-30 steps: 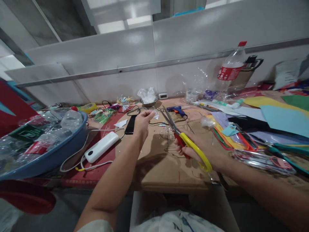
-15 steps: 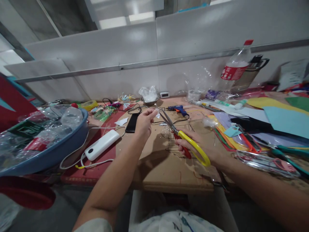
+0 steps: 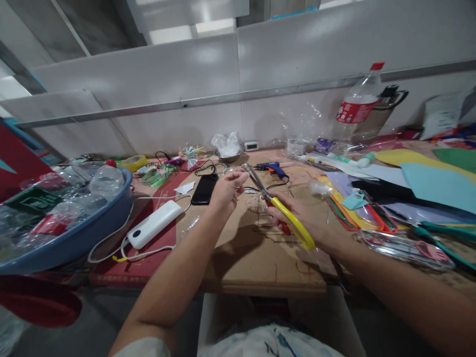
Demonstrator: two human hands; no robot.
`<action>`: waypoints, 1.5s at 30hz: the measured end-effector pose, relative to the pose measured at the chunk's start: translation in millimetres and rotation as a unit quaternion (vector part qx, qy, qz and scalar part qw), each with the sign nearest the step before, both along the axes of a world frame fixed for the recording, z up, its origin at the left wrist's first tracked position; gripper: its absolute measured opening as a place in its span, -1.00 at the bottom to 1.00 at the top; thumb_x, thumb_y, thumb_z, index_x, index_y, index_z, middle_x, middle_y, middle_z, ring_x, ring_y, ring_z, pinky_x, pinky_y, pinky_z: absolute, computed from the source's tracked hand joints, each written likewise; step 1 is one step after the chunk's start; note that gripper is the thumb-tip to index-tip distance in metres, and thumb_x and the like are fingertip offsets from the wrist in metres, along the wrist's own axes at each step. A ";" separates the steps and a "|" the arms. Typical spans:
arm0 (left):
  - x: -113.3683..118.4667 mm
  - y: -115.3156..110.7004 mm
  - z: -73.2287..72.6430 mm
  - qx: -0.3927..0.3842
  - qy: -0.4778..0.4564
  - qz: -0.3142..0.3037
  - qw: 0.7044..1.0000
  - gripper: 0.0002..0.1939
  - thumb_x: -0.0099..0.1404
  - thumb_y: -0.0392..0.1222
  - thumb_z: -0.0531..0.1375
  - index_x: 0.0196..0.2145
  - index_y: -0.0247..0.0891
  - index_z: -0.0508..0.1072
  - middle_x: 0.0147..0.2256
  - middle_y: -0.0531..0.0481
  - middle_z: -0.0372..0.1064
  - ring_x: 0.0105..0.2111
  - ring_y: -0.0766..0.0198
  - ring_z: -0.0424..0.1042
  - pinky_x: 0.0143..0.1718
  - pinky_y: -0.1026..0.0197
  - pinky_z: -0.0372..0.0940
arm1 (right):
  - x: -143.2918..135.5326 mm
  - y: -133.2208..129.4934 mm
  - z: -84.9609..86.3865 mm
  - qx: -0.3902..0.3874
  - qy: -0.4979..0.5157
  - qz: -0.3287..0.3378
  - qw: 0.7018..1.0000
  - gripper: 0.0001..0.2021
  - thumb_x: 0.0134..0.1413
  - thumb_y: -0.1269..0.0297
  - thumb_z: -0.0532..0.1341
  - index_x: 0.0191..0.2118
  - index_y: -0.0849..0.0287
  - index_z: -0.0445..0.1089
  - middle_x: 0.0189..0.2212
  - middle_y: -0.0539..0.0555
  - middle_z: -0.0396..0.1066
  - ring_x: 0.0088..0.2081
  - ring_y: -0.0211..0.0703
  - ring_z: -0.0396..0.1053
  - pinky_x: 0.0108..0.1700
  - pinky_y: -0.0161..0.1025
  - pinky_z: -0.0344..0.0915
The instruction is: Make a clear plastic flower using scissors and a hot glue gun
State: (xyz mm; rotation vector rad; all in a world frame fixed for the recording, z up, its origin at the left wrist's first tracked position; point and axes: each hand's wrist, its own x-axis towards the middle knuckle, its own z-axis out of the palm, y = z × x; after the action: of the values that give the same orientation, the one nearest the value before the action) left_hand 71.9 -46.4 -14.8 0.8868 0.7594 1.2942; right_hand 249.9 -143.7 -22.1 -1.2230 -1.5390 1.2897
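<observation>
My right hand (image 3: pixel 285 212) grips a pair of scissors (image 3: pixel 294 224) with one yellow and one red handle. The metal blades point up and left, and their tips are close to the fingers of my left hand (image 3: pixel 228 189). Thumb and forefinger of that hand are pinched together; what lies between them is too small to make out. Both hands are above a cardboard sheet (image 3: pixel 238 267) with dark drawn lines. Below the blades lies a crumpled clear plastic piece (image 3: pixel 256 203). A small clear strip (image 3: pixel 194 222) rests left of my left forearm.
A blue basin (image 3: pixel 122 208) of plastic bottles stands at the left. Beside the cardboard lie a white power bank (image 3: pixel 156 225) and a black phone (image 3: pixel 204 189). Behind are a glue gun (image 3: pixel 271 168) and a small bowl (image 3: pixel 229 157). Coloured sheets (image 3: pixel 439 183) cover the right.
The scissor blades have come closer together, and the yellow handle has swung slightly left. A small clear strip now shows on the cardboard left of my left forearm. The view has shifted slightly.
</observation>
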 end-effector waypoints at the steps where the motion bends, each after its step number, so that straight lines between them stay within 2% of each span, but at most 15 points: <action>1: -0.3 -0.4 0.2 -0.008 -0.005 -0.004 1.000 -0.73 -0.14 -0.33 0.49 -0.56 -0.34 0.45 -0.15 0.02 0.41 -0.36 0.46 0.31 -0.42 0.36 0.17 | -0.2 1.8 -0.1 0.006 -0.001 -0.002 1.000 -0.48 0.05 -0.02 0.33 0.07 0.13 0.33 -0.50 -0.11 0.29 -0.58 -0.38 0.20 -0.59 -0.42 0.18; 7: -1.2 -0.2 2.6 -0.025 -0.047 -0.024 0.998 -0.76 -0.10 -0.40 0.47 -0.57 -0.37 0.46 -0.36 0.03 0.39 -0.40 0.45 0.32 -0.42 0.35 0.19 | -2.6 10.1 -1.7 0.035 0.000 -0.006 0.999 -0.45 0.04 -0.10 0.33 0.04 0.18 0.38 -0.53 -0.11 0.26 -0.57 -0.37 0.20 -0.59 -0.41 0.12; 13: -2.7 1.4 5.5 -0.034 -0.058 -0.028 0.997 -0.80 -0.01 -0.46 0.43 -0.55 -0.38 0.47 -0.43 0.01 0.41 -0.36 0.39 0.40 -0.37 0.33 0.23 | -2.3 8.2 -1.8 0.008 0.011 0.001 1.000 -0.50 0.08 -0.09 0.33 0.02 0.13 0.39 -0.58 -0.16 0.20 -0.64 -0.42 0.14 -0.64 -0.45 0.09; 19: -4.7 3.0 4.5 -0.030 -0.054 -0.033 0.998 -0.81 0.00 -0.47 0.42 -0.54 -0.38 0.46 -0.43 0.02 0.41 -0.35 0.39 0.42 -0.37 0.33 0.24 | 0.0 6.7 -1.0 0.008 -0.010 -0.003 1.000 -0.59 0.11 -0.09 0.31 -0.11 0.15 0.42 -0.60 -0.16 0.18 -0.68 -0.45 0.11 -0.67 -0.46 0.05; 24: -6.7 4.9 2.3 -0.028 -0.047 -0.050 0.997 -0.81 -0.02 -0.44 0.43 -0.51 -0.38 0.48 -0.43 0.02 0.41 -0.35 0.38 0.42 -0.36 0.32 0.24 | 1.5 7.5 -1.9 0.026 -0.031 -0.007 0.999 -0.52 0.12 -0.10 0.30 -0.01 0.17 0.45 -0.64 -0.17 0.17 -0.69 -0.42 0.07 -0.67 -0.43 0.03; 29: -10.8 6.8 0.9 -0.020 -0.029 -0.066 0.997 -0.79 -0.04 -0.42 0.44 -0.53 -0.38 0.45 -0.43 0.01 0.41 -0.33 0.36 0.42 -0.34 0.30 0.24 | 3.1 3.3 7.1 0.038 -0.061 -0.002 0.997 -0.52 0.13 -0.09 0.28 0.01 0.18 0.49 -0.68 -0.16 0.12 -0.68 -0.37 0.08 -0.64 -0.39 0.03; 38: -14.9 7.6 1.5 -0.006 0.000 -0.076 0.997 -0.73 -0.10 -0.35 0.49 -0.55 -0.37 0.45 -0.43 -0.01 0.42 -0.37 0.36 0.40 -0.32 0.28 0.28 | 2.3 0.9 12.9 0.046 -0.081 0.005 0.996 -0.56 0.13 -0.12 0.27 -0.12 0.19 0.51 -0.71 -0.15 0.12 -0.70 -0.37 0.05 -0.66 -0.38 0.00; 45: -26.9 15.8 4.6 -0.033 0.064 -0.085 0.994 -0.76 -0.12 -0.38 0.50 -0.54 -0.38 0.50 -0.45 -0.04 0.45 -0.45 0.38 0.37 -0.33 0.24 0.32 | -1.1 0.3 19.2 0.016 -0.101 0.015 0.995 -0.55 0.09 -0.20 0.25 -0.30 0.16 0.40 -0.67 -0.14 0.15 -0.71 -0.38 0.08 -0.68 -0.39 0.04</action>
State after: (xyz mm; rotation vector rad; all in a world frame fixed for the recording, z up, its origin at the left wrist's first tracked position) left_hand 45.0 -30.6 -10.2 0.9674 0.8040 1.0647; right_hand 248.9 -143.4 -2.9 -1.3492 -1.7204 1.1853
